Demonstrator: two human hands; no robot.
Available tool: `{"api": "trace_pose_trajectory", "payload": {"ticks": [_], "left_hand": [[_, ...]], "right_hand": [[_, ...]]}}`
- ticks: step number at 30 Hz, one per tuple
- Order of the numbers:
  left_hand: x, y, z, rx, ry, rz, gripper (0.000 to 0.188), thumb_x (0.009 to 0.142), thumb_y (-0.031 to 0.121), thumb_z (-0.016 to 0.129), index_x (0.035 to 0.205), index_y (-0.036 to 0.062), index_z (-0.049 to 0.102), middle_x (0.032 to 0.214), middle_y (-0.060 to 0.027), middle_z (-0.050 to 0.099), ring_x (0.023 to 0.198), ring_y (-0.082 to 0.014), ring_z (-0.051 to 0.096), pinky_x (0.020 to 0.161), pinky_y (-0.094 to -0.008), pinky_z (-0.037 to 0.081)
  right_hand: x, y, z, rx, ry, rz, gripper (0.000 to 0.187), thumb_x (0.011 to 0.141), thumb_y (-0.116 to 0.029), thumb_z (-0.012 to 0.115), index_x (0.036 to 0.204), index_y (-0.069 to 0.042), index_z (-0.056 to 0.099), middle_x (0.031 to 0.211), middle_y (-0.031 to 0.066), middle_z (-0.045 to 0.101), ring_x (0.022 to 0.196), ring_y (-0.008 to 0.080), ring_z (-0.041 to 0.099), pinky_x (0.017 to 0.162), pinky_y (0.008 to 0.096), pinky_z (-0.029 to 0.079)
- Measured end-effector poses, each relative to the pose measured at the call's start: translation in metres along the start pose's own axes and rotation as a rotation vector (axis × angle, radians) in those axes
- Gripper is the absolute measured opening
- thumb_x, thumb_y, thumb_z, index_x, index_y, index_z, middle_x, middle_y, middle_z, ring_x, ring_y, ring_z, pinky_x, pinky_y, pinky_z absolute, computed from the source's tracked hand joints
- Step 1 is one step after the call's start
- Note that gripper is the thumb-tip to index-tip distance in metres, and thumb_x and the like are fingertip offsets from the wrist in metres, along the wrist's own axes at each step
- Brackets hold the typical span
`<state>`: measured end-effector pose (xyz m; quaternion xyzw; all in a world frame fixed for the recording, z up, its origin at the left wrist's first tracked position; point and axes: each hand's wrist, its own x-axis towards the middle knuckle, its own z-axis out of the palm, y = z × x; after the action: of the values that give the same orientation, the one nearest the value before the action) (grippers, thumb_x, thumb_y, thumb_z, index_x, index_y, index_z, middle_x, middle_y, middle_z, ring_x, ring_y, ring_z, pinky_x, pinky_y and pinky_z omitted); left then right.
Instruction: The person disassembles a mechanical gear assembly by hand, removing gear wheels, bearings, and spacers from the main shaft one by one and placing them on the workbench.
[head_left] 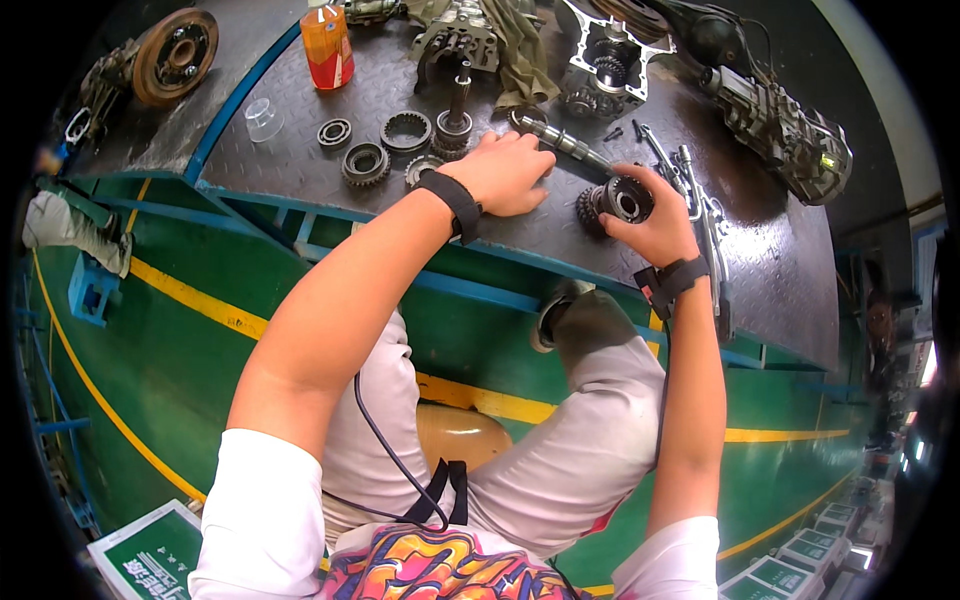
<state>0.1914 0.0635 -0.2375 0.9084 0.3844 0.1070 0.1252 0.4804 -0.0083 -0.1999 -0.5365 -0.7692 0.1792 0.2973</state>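
My right hand (655, 222) is closed around a dark toothed gear (590, 207) with a ringed metal hub, held at the bench's near side. My left hand (503, 175) is palm down over the bench, its fingers loosely bent and apart; its underside is hidden. Just beyond the left fingers a splined metal shaft (570, 147) lies slantwise, its right end close to the held gear. Left of that hand are an upright shaft with gears (457, 112), a partly covered gear ring (420, 170), a toothed ring (406, 131), a thick gear (366, 164) and a bearing (334, 133).
The dark bench (300, 180) has a blue edge. Orange bottle (328, 48), clear cup (263, 119), cloth (525, 60) and open gear housing (608, 65) stand toward the back. Wrenches (700, 195) and a gearbox (785, 135) lie right. Someone's leg (75, 230) shows far left.
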Motion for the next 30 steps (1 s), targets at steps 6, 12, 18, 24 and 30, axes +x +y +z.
{"api": "trace_pose_trajectory", "payload": {"ticks": [6,12,18,24,30], "left_hand": [[0.001,0.001,0.001,0.029,-0.007,-0.009,0.039,0.106,0.04,0.072,0.134,0.0129,0.074,0.135,-0.0173,0.068,0.137,-0.0402,0.063,0.116,-0.0569,0.045],[0.001,0.005,-0.001,0.037,-0.01,-0.012,0.039,0.107,0.04,0.072,0.134,0.0125,0.073,0.136,-0.0178,0.068,0.138,-0.0398,0.062,0.117,-0.0579,0.044],[-0.003,0.005,0.001,0.037,-0.012,-0.02,0.039,0.107,0.04,0.072,0.135,0.0123,0.073,0.136,-0.0167,0.067,0.138,-0.0393,0.061,0.116,-0.0576,0.044],[-0.002,0.004,0.003,0.05,0.009,0.005,0.037,0.106,0.038,0.073,0.131,0.0111,0.073,0.134,-0.0168,0.067,0.136,-0.0391,0.062,0.113,-0.0579,0.046],[-0.002,0.002,0.005,0.043,0.002,-0.009,0.037,0.106,0.038,0.073,0.13,0.0102,0.073,0.134,-0.0173,0.067,0.137,-0.0391,0.061,0.114,-0.0585,0.046]], "right_hand": [[0.0,-0.002,0.013,-0.083,-0.021,-0.019,0.068,0.079,-0.02,0.094,0.144,-0.01,0.074,0.133,0.0193,0.075,0.128,0.0384,0.073,0.112,0.0459,0.057],[0.004,0.0,0.022,-0.161,-0.105,0.005,0.076,0.081,-0.028,0.091,0.153,-0.017,0.07,0.135,0.021,0.07,0.133,0.0425,0.067,0.111,0.0507,0.056],[0.012,-0.005,0.016,-0.171,-0.144,0.026,0.07,0.076,-0.025,0.091,0.144,-0.012,0.076,0.122,0.0238,0.075,0.119,0.0452,0.073,0.107,0.0496,0.059],[0.008,-0.009,0.004,-0.14,-0.067,0.05,0.061,0.074,-0.022,0.089,0.133,-0.008,0.081,0.12,0.0236,0.078,0.114,0.0413,0.077,0.104,0.0451,0.06],[0.009,-0.007,0.01,-0.189,-0.081,-0.009,0.064,0.075,-0.022,0.088,0.136,-0.008,0.077,0.115,0.0241,0.075,0.112,0.0429,0.074,0.102,0.047,0.059]]}}
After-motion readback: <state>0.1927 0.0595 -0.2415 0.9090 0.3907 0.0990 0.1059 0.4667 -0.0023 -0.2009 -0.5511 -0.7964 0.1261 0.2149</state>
